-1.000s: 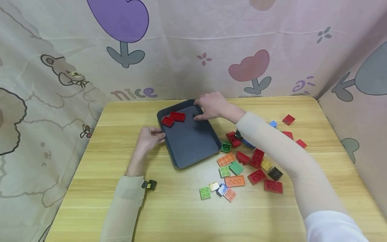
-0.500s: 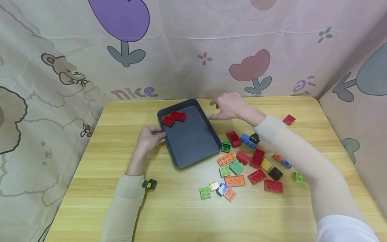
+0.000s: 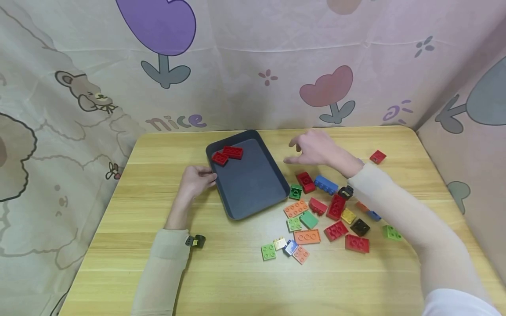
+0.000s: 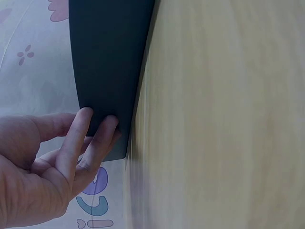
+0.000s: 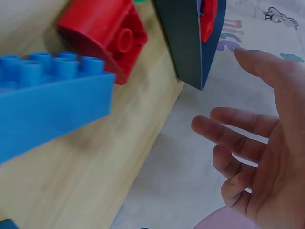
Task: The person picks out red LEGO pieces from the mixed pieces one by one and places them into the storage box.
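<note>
In the head view my left hand (image 3: 195, 181) touches the left side of a dark grey tray (image 3: 253, 193). From the left wrist view, its fingertips (image 4: 110, 121) rest against the tray's outer wall, near a corner. Two red building bricks, a longer one (image 3: 233, 152) and a shorter one (image 3: 219, 158), lie in the tray's far left corner. To the tray's right my right hand (image 3: 316, 148) holds nothing, its fingers spread loosely over the table. Nearest to it are a red brick (image 3: 306, 181) on its side and a blue brick (image 3: 326, 184).
Several loose bricks lie right of the tray, among them an orange one (image 3: 306, 236), a yellow one (image 3: 348, 215) and a black one (image 3: 360, 227). A red piece (image 3: 377, 156) sits farther right. A patterned cloth (image 3: 245, 87) hangs behind the wooden table (image 3: 225, 285).
My right hand has let go of the tray's far right rim and moved right, then slightly nearer. The tray, its two red bricks and my left hand have stayed in place.
</note>
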Demonstrator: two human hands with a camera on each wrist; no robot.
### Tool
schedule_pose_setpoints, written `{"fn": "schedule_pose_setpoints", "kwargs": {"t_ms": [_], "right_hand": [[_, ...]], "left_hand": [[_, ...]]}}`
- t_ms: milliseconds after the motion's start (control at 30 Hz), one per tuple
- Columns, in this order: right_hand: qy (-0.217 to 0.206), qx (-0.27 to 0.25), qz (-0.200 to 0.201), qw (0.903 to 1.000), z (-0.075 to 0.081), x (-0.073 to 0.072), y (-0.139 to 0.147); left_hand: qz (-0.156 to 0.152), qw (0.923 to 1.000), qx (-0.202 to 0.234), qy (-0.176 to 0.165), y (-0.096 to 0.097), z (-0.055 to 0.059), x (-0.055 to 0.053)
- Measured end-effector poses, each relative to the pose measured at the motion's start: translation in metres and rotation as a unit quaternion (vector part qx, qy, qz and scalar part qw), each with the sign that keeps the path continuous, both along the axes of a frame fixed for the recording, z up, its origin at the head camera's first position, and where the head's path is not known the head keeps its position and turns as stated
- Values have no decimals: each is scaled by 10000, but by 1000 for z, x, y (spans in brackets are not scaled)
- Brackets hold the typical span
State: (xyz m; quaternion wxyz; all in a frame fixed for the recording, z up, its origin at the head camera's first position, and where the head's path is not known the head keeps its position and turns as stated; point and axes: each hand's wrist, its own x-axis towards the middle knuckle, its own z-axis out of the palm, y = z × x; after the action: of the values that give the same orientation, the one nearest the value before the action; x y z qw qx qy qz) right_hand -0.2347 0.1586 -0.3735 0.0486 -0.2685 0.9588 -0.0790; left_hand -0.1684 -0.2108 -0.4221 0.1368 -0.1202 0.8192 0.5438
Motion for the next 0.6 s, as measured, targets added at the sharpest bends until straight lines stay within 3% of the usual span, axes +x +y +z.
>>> {"fn": "schedule_pose_setpoints", "kwargs": {"t_ms": [600], "right_hand": [[-472,524,-451,9965,-27,24,18]], "left_hand": [[17,10000,74,-58,0,1,1]]}}
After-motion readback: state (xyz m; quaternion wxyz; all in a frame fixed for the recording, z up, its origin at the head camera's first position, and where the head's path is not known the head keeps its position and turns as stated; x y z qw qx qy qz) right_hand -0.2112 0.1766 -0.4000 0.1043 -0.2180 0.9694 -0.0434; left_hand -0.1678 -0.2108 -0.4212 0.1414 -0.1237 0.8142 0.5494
